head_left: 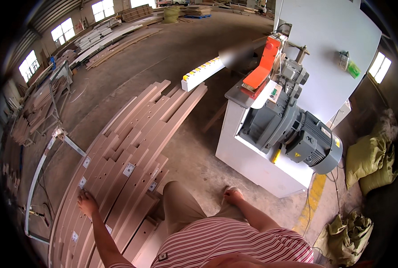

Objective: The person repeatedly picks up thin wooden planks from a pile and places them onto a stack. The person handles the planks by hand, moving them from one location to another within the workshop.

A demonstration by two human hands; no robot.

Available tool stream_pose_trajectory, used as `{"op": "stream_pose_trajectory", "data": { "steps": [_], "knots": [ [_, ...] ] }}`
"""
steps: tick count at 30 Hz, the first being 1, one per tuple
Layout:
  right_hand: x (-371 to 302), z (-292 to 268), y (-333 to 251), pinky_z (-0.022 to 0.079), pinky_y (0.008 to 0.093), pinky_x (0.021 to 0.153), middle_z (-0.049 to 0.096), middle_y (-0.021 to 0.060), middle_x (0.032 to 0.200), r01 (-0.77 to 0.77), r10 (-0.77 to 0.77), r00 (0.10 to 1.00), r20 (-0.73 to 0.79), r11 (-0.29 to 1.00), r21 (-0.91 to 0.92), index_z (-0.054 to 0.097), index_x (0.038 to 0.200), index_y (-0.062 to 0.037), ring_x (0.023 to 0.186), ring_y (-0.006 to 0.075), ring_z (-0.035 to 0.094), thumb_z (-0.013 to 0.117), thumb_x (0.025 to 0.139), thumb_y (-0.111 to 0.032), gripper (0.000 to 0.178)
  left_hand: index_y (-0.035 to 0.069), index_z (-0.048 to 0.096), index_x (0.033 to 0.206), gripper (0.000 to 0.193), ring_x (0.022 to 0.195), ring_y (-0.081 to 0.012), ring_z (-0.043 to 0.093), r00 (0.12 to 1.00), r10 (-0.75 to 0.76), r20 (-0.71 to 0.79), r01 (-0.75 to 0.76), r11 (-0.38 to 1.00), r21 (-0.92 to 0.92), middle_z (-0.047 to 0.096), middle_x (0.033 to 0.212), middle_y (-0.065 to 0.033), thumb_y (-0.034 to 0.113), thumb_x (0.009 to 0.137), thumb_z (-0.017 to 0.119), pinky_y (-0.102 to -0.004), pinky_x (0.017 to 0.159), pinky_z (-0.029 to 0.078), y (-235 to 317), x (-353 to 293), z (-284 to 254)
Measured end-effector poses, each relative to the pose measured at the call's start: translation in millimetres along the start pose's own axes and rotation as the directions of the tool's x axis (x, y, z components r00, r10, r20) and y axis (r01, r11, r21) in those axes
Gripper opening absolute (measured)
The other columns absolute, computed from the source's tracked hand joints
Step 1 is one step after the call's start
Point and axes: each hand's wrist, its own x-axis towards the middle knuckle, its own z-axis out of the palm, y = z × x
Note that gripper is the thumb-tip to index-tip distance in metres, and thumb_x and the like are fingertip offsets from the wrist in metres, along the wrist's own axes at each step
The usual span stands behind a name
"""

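My left hand rests on the stack of long brown planks, its fingers slightly apart on the upper face of a board at the left side. Small white printed labels are stuck on several planks, one just above that hand. Some boards have round holes and their ends are staggered. My right hand hangs by my right leg with its fingers curled in. Something whitish shows at its fingertips, and I cannot make out whether it is held or lies behind.
To the right stands a white machine cabinet with a grey motor and an orange guard. A white beam with yellow pieces juts toward the planks. Yellowish sacks lie at far right; a metal frame stands left.
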Motion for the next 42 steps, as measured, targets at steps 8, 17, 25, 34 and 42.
{"op": "stream_pose_trajectory", "data": {
  "steps": [8, 17, 25, 34, 42],
  "knots": [
    [-15.5, -7.2, -14.2, 0.049, 0.0405, 0.084, 0.068, 0.0114, 0.097, 0.004, -0.008, 0.995, -0.100, 0.999, -0.042, 0.069, 0.100, -0.0175, 0.095, 0.0280, 0.064, 0.057, 0.082, -0.037, 0.030, 0.017, 0.057, 0.126, 0.038, 0.109, -0.0320, 0.053, 0.999, 0.037, -0.014, -0.037, 0.999, -0.040, 0.054, 0.126, -0.0085, 0.036, 0.095, 0.043, -0.0479, 0.091, 0.043, -14.1, 0.9, 15.2],
    [-17.3, -12.2, -15.7, 0.048, 0.0419, 0.085, 0.067, 0.0126, 0.102, 0.017, -0.020, 0.998, -0.059, 0.999, -0.052, 0.068, 0.104, -0.0170, 0.098, 0.0295, 0.062, 0.054, 0.084, -0.038, 0.032, 0.018, 0.054, 0.131, 0.043, 0.115, -0.0325, 0.050, 0.998, 0.007, 0.059, -0.007, 1.000, -0.003, 0.051, 0.132, -0.0081, 0.040, 0.097, 0.040, -0.0492, 0.094, 0.042, -12.1, 3.7, 17.8],
    [-16.2, -11.3, -16.3, 0.048, 0.0424, 0.086, 0.067, 0.0121, 0.103, -0.021, 0.020, 0.999, -0.040, 1.000, -0.023, 0.068, 0.104, -0.0185, 0.099, 0.0292, 0.062, 0.054, 0.084, -0.038, 0.031, 0.021, 0.053, 0.132, 0.042, 0.114, -0.0315, 0.051, 0.999, 0.023, 0.049, -0.024, 1.000, 0.008, 0.051, 0.132, -0.0065, 0.040, 0.097, 0.039, -0.0492, 0.094, 0.042, -13.9, 5.6, 19.2],
    [-14.4, -11.6, -15.8, 0.047, 0.0425, 0.089, 0.067, 0.0115, 0.106, -0.056, 0.056, 0.998, -0.022, 0.998, -0.004, 0.068, 0.106, -0.0180, 0.103, 0.0294, 0.061, 0.054, 0.083, -0.037, 0.033, 0.021, 0.054, 0.132, 0.042, 0.111, -0.0309, 0.052, 0.999, 0.028, 0.034, -0.028, 1.000, 0.013, 0.053, 0.131, -0.0053, 0.040, 0.097, 0.040, -0.0489, 0.092, 0.042, -14.6, 4.3, 19.0],
    [34.6, -90.5, -57.6, 0.049, 0.0260, 0.055, 0.066, 0.0050, 0.074, 0.125, -0.094, 0.992, -0.083, 0.786, 0.605, 0.068, 0.087, -0.0042, 0.061, 0.0121, 0.060, 0.054, 0.092, -0.026, 0.027, 0.021, 0.055, 0.131, 0.042, 0.116, -0.0287, 0.051, 0.998, -0.014, 0.059, 0.013, 1.000, 0.028, 0.053, 0.131, -0.0067, 0.041, 0.097, 0.040, -0.0461, 0.096, 0.041, -14.9, 3.3, 10.0]
  ]
}}
